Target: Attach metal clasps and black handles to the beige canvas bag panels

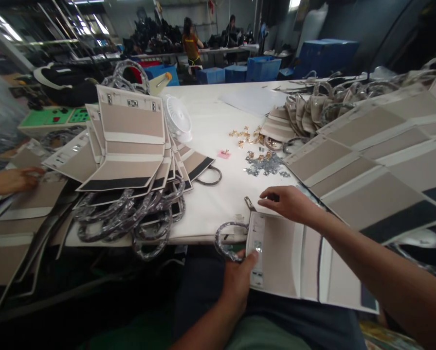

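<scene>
A flat beige bag panel (294, 257) with white and dark bands lies across my lap and the table's front edge. My left hand (238, 279) grips its near end, thumb on the small metal clasp plate, beside the plastic-wrapped handle (227, 240). My right hand (289, 201) rests on the panel's far corner, fingers curled close to a small metal tool (249, 203); whether they hold anything is hidden.
Fanned stacks of matching panels (130, 146) lie left, more at right (378, 160). Gold fittings (245, 136), silver fittings (265, 164), a pink piece (224, 153) and a white fan (177, 119) sit on the white table (210, 204). Another person's hand (11, 180) reaches in at left.
</scene>
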A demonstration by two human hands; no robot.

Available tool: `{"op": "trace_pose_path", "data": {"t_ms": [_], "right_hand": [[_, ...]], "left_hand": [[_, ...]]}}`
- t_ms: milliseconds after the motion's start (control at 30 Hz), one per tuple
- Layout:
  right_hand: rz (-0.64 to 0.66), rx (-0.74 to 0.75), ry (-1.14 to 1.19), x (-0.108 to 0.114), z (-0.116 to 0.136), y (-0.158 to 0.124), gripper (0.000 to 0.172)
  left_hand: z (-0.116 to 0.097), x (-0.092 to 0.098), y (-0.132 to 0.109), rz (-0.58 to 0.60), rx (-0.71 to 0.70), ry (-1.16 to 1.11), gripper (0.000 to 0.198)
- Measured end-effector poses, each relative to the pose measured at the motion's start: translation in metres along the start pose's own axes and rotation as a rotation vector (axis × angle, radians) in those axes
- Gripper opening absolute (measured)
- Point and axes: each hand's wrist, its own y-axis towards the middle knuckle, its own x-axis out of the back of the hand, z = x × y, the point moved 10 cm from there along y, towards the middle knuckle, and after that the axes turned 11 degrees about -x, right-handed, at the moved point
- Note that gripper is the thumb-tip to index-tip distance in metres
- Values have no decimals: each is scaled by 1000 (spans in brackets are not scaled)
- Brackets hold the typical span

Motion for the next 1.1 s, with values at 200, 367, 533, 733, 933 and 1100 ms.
{"op": "trace_pose_path", "data": {"t_ms": [200,367,533,733,933,1100], "right_hand": [[-274,-75,625,20,-1,-66,39],[-304,-49,1207,-7,-14,-78,42],[-412,-30,1373,-18,-23,-72,41],[-418,38,1215,-25,-10,-84,41],[-143,75,665,-37,44,-61,48],[-24,27,657,-39,69,-39,50]], "left_hand": [[7,-6,8,-21,23,-31,47],[2,-18,15,-16,-12,-62,41],[2,-18,14,-37,-12,-42,35],[0,-19,15,-19,-8,-54,35],[-6,-18,16,-24,-48,-52,31],[-5,-18,15,-17,-68,-67,29]]}}
